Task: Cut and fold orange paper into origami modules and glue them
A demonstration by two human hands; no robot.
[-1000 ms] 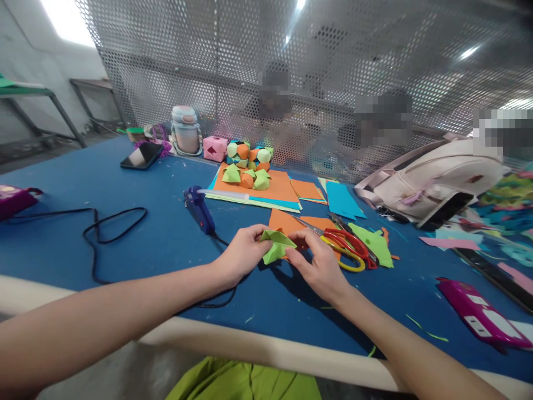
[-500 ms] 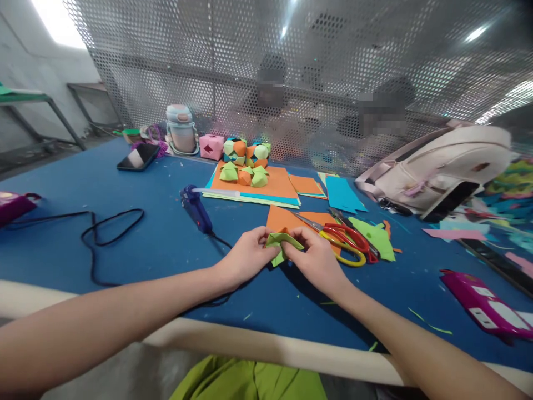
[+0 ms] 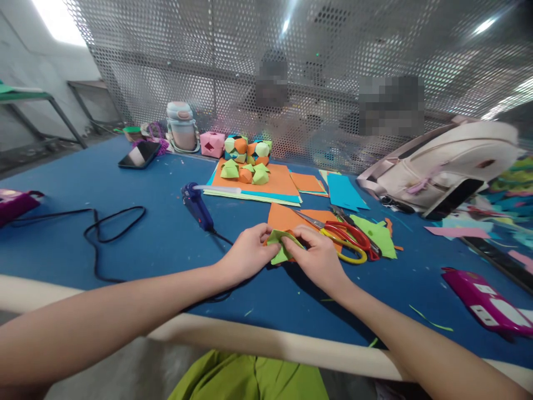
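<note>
Right hand [image 3: 320,260] has moved in over the folded green paper [image 3: 282,255]; I observe its fingers and the left hand's [image 3: 250,253] pinching that piece, mid-frame. Red-handled scissors [image 3: 338,226] obstruct centre-right, a glue gun [image 3: 197,205] centre-left. Blue table [image 3: 158,250] extends left, ending at a pale front edge [image 3: 233,334] below.

Looks like a craft workshop. Blue worktable [image 3: 162,239] carries glue gun [image 3: 197,208], scissors [image 3: 347,229], stacked coloured paper [image 3: 280,180]; perforated metal screen [image 3: 166,39] behind.

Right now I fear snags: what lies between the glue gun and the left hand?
In the head view, a black cord lies between the glue gun and the left hand.
</note>
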